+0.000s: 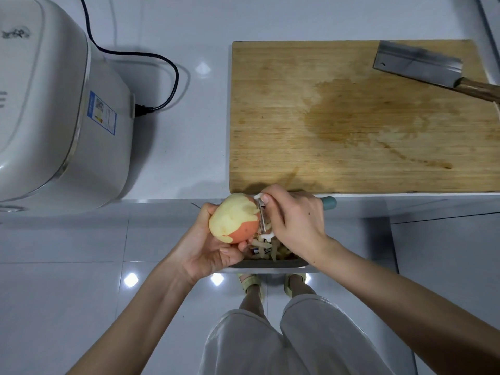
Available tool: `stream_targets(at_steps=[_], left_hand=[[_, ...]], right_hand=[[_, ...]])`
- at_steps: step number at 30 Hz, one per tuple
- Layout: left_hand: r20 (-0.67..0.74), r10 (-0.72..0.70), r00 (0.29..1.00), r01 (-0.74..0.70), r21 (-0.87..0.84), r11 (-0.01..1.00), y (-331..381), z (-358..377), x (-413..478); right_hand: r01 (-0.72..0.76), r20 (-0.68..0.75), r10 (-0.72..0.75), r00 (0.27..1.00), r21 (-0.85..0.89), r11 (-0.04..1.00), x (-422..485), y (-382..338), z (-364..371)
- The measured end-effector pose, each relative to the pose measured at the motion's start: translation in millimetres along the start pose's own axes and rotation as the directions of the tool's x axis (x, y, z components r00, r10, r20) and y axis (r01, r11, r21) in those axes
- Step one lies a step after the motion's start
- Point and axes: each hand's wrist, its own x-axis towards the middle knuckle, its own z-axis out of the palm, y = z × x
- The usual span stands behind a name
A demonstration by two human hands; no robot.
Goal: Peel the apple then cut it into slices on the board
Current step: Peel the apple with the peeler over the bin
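My left hand grips a mostly peeled apple from below, in front of the counter edge. Pale flesh covers most of it; a red patch of skin is left at its lower right. My right hand holds a white peeler with a teal handle end, its blade against the apple's right side. The wooden cutting board lies on the counter beyond, with a damp stain in the middle. A cleaver rests at the board's far right corner, its wooden handle pointing right.
A bin holding peel strips sits under my hands, below the counter edge. A white rice cooker stands on the counter at left, its black cord looping toward the board. My legs and feet are below on the tiled floor.
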Motion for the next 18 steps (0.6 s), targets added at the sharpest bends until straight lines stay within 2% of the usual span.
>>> stream_targets(at_steps=[3,6,8,10,12,13,14,15,16,18], left_hand=[[0.113,-0.064,0.991,0.069,-0.037,0.997,0,0,-4],[0.256,-0.106,0.961,0.131,-0.081,0.988,3,5,-9],[0.249,-0.095,0.964,0.121,-0.094,0.988,5,5,-8],[0.200,-0.064,0.978,0.076,-0.054,0.996,6,3,-7],[0.128,-0.023,0.991,0.023,-0.004,1.000,5,-1,-6],[0.103,-0.002,0.995,0.001,0.018,1.000,5,-3,-5],[0.099,0.010,0.995,-0.013,0.032,0.999,4,-4,-5],[0.111,0.013,0.994,-0.017,0.033,0.999,4,-5,-4],[0.128,0.011,0.992,-0.014,0.022,1.000,4,-4,-3],[0.163,0.007,0.987,-0.008,0.004,1.000,3,-2,-1]], right_hand=[[0.005,0.053,-0.003,0.999,-0.035,0.999,-2,8,6],[-0.063,0.127,0.072,0.989,-0.074,0.995,-13,17,14],[-0.109,0.141,0.127,0.982,-0.128,0.986,-15,18,16],[-0.178,0.225,0.214,0.951,-0.167,0.970,-13,14,11],[-0.347,0.386,0.349,0.854,-0.077,0.935,-10,14,2],[-0.491,0.493,0.402,0.772,0.059,0.869,-8,14,-4],[-0.640,0.601,0.412,0.685,0.224,0.735,-6,12,-11],[-0.728,0.677,0.372,0.635,0.362,0.583,-4,10,-15],[-0.756,0.721,0.309,0.620,0.444,0.481,-4,10,-16],[-0.755,0.743,0.236,0.627,0.503,0.420,-3,6,-19]])
